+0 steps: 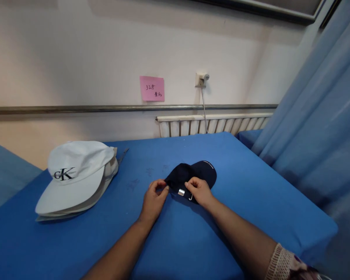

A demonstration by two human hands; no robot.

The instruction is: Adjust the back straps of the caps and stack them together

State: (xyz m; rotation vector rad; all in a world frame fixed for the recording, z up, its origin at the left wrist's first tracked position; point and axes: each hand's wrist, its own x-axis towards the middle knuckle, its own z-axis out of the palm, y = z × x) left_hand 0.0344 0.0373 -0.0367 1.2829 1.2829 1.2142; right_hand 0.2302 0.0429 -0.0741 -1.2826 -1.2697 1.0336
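Observation:
A dark navy baseball cap (204, 172) rests on the blue-covered table, its brim pointing away to the right and its back strap towards me. Small white lettering runs along the brim's edge. My left hand (154, 200) pinches the cap's left edge between thumb and fingers. With thumb and forefinger closed, my right hand (200, 190) grips the back of the cap by the strap. Between the two hands a silver metal buckle (181, 192) shows on the strap. The inside of the cap is mostly hidden.
Stacked light caps (76, 186) lie at the left, the top one white with black "CK" letters. Beneath everything is the blue table cover (169, 249). Behind stand a radiator (216, 116), a metal rail (105, 109) and a plugged socket (200, 80). A blue curtain (315, 116) hangs right.

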